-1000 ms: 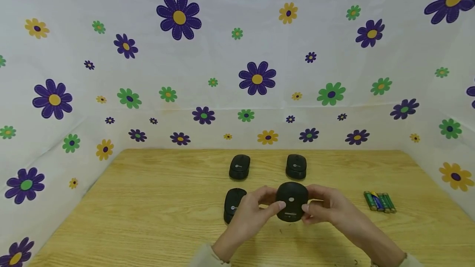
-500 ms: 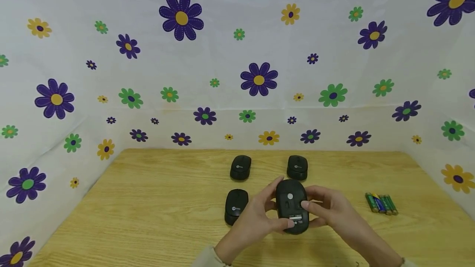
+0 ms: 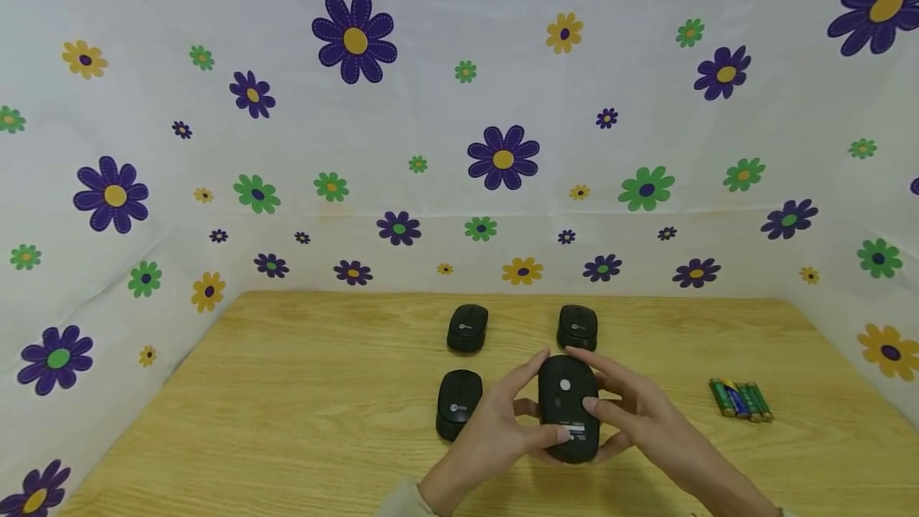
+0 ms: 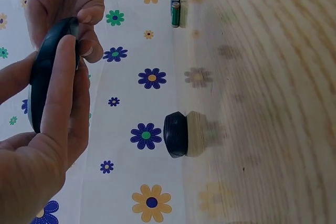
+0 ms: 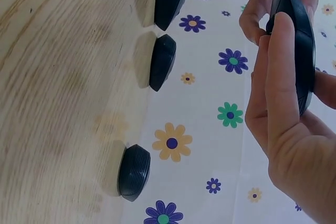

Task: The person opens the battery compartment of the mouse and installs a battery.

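Wooden tabletop (image 3: 287, 389) below, fingers (image 3: 542, 436) hold a mouse (image 3: 568, 408), label (image 3: 577, 428) unreadable.

Just behind my bare left hand (image 3: 494, 427), at the wrist, a pale, cream-coloured sleeve (image 3: 404, 501) ends. Farther behind my bare right hand (image 3: 642, 412), only a thin sliver of similarly pale cuff (image 3: 788, 513) shows along the forearm.

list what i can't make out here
Small print on the held mouse: head view, too tiny, partly under the left hand.
Its top face: head view, turned away.
Part of the near-left mouse: head view, behind the left hand; right wrist view, cut off by the top edge.
Lettering on the batteries: head view, too small.
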`<act>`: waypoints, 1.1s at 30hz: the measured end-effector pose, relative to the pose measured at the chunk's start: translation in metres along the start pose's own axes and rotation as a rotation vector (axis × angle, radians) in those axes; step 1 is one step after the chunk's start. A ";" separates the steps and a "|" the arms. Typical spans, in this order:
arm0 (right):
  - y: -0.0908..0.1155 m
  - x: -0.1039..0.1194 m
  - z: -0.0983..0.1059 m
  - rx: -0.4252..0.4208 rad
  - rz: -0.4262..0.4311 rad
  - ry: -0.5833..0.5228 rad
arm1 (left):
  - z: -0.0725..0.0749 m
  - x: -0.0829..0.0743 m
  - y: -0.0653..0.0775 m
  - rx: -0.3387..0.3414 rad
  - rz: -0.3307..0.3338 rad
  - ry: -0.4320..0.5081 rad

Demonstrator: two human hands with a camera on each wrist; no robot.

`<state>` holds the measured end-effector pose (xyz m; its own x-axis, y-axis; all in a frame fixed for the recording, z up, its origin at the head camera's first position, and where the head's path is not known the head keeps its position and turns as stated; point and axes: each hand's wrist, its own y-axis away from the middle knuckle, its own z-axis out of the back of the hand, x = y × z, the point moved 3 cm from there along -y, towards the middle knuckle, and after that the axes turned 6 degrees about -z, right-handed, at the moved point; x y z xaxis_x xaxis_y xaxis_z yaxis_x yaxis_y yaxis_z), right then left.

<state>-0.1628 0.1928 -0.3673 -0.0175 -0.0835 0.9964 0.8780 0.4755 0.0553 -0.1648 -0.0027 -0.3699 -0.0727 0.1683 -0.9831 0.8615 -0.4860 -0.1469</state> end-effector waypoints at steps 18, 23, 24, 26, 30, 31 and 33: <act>-0.001 -0.003 -0.005 0.022 -0.035 -0.024 | -0.002 0.002 0.001 0.060 0.013 0.032; -0.002 -0.001 -0.004 0.024 -0.002 -0.002 | -0.002 0.001 0.000 0.054 0.006 0.012; -0.002 -0.001 -0.004 0.024 0.001 -0.001 | -0.002 0.000 0.000 0.053 0.006 0.009; -0.002 -0.001 -0.003 0.021 -0.002 -0.003 | -0.003 0.000 -0.001 0.050 0.007 0.007; -0.001 -0.002 -0.003 0.023 -0.017 -0.016 | -0.004 0.002 0.000 0.041 0.023 0.016; -0.001 -0.002 -0.004 0.022 -0.022 -0.017 | -0.004 0.002 0.000 0.038 0.027 0.015; -0.001 -0.003 -0.004 0.020 -0.024 -0.017 | -0.004 0.003 0.001 0.033 0.031 0.015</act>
<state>-0.1614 0.1892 -0.3704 -0.0467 -0.0808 0.9956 0.8676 0.4907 0.0805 -0.1622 0.0010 -0.3721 -0.0387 0.1654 -0.9855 0.8462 -0.5191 -0.1204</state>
